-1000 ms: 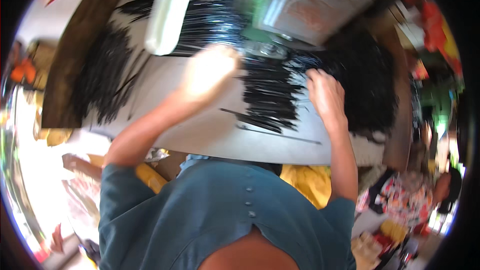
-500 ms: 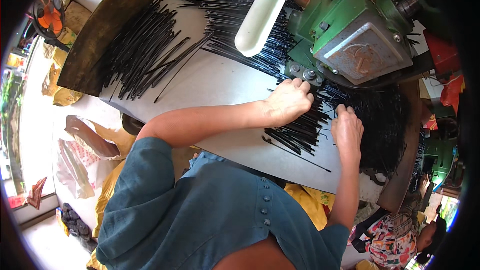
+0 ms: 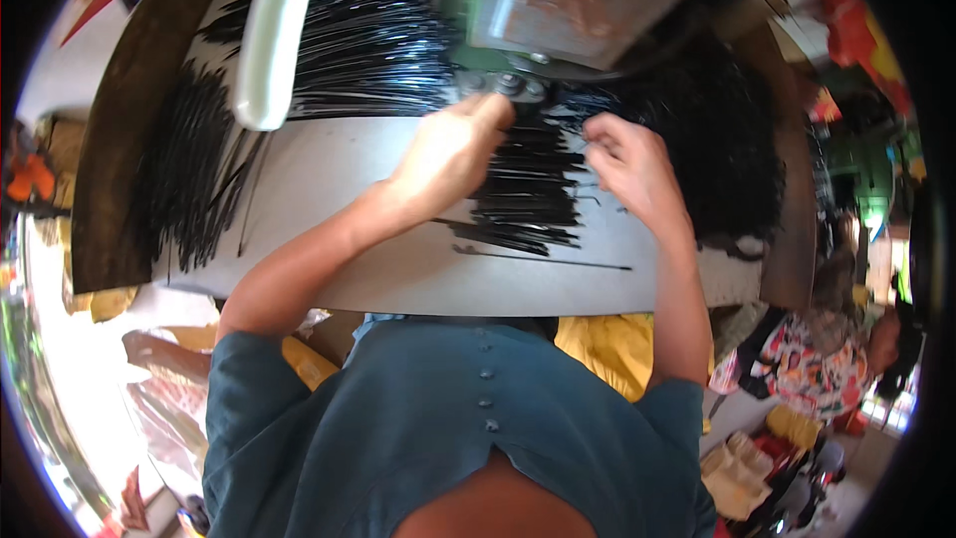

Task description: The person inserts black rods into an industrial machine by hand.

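Observation:
My left hand (image 3: 448, 157) is closed in front of the green machine (image 3: 480, 5), next to the bolted metal block (image 3: 510, 86) at its base. Whatever its fingers pinch is hidden. To the right, my right hand (image 3: 635, 167) has its fingers curled together by the ends of a stack of thin black rods (image 3: 528, 174); what they hold, if anything, is too blurred to make out. Between my hands the stack lies side by side on the grey metal tabletop (image 3: 398, 274). Nearer me lies a single thin rod (image 3: 558, 261).
A long pile of black rods (image 3: 373, 40) spreads left of the machine, with another bundle (image 3: 189, 169) beyond it. The white handle (image 3: 274, 40) hangs over them. Right stands a dark heap (image 3: 732, 159) inside the curved rim (image 3: 794, 229). A co-worker in a floral top (image 3: 807, 359) sits at right.
The head view has turned, so the table and machine sit further left. My right hand has bent at the wrist, its fingers pointing left toward the machine; my left stays by the block.

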A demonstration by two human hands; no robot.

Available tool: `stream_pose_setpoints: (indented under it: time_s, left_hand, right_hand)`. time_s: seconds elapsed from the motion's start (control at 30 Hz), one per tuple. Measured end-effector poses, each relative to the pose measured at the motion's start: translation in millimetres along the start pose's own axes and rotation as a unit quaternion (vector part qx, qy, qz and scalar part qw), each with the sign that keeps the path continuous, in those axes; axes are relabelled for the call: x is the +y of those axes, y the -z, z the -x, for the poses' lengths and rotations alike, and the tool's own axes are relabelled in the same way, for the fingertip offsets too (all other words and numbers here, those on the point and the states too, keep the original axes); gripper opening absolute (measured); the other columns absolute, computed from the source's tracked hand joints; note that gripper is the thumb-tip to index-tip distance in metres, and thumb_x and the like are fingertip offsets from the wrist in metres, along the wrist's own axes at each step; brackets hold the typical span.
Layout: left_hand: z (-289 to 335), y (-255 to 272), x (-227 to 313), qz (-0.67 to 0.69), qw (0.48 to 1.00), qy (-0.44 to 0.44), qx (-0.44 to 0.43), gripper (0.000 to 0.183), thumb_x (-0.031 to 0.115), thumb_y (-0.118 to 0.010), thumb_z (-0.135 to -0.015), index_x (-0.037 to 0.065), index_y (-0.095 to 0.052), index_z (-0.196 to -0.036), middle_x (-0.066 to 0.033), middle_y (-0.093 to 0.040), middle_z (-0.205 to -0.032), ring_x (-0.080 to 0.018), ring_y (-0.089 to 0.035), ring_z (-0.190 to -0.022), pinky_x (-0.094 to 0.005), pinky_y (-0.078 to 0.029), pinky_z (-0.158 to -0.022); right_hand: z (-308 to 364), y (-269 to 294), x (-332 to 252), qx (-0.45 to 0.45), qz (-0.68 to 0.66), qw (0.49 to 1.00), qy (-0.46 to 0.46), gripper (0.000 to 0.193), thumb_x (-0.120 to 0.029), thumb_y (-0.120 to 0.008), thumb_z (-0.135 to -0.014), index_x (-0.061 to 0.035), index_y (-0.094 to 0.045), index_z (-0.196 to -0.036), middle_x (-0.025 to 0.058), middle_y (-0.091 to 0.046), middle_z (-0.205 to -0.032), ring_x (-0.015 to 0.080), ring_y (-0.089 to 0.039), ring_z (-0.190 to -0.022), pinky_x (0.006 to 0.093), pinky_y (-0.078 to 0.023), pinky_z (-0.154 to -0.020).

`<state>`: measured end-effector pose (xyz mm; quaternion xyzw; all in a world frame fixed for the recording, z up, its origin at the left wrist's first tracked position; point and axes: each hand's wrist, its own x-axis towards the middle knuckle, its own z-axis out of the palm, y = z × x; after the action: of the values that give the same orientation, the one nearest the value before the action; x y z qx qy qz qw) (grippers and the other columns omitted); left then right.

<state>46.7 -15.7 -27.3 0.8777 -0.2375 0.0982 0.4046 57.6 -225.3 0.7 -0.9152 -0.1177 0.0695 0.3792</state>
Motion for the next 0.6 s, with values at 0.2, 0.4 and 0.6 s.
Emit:
stream_pose_setpoints:
  time_s: [0.2, 0.4, 0.6]
  left_hand:
    - [14.9, 14.8, -1.3, -0.037, 0.999, -0.028, -0.003, 0.038, 0.004, -0.061, -0.066, 0.004, -0.05, -0.103, -0.0112, -0.05, -0.089, -0.0283, -0.051, -0.078, -0.0347, -0.043, -0.07]
    - [66.9, 86.3, -48.8, -0.325, 0.925, 0.127, 0.15, 0.046, 0.009, -0.066, -0.06, 0.004, -0.047, -0.102, -0.0122, -0.047, -0.098, -0.0295, -0.045, -0.088, -0.0383, -0.037, -0.074]
    - [110.9, 107.6, -84.5, -0.43, 0.865, 0.225, 0.126, 0.035, -0.001, -0.05, -0.07, 0.005, -0.047, -0.104, -0.0097, -0.051, -0.089, -0.0254, -0.047, -0.085, -0.0373, -0.036, -0.074]
  right_hand:
    - [-9.0, -19.5, 6.6, -0.015, -0.096, 0.995, 0.01, 0.016, -0.003, -0.05, -0.069, 0.0023, -0.055, -0.082, 0.0082, -0.055, -0.06, 0.0102, -0.05, -0.05, 0.0252, -0.04, -0.049]
    - [2.4, -10.1, 4.7, -0.024, -0.164, 0.983, -0.075, 0.008, 0.0, -0.049, -0.074, 0.0043, -0.052, -0.08, 0.0018, -0.05, -0.059, 0.0048, -0.042, -0.044, 0.0192, -0.033, -0.04]
    - [-5.8, -18.0, -9.3, -0.04, -0.203, 0.976, -0.065, 0.006, 0.001, -0.048, -0.075, 0.0042, -0.051, -0.08, 0.0017, -0.049, -0.06, 0.004, -0.041, -0.043, 0.0179, -0.031, -0.039]
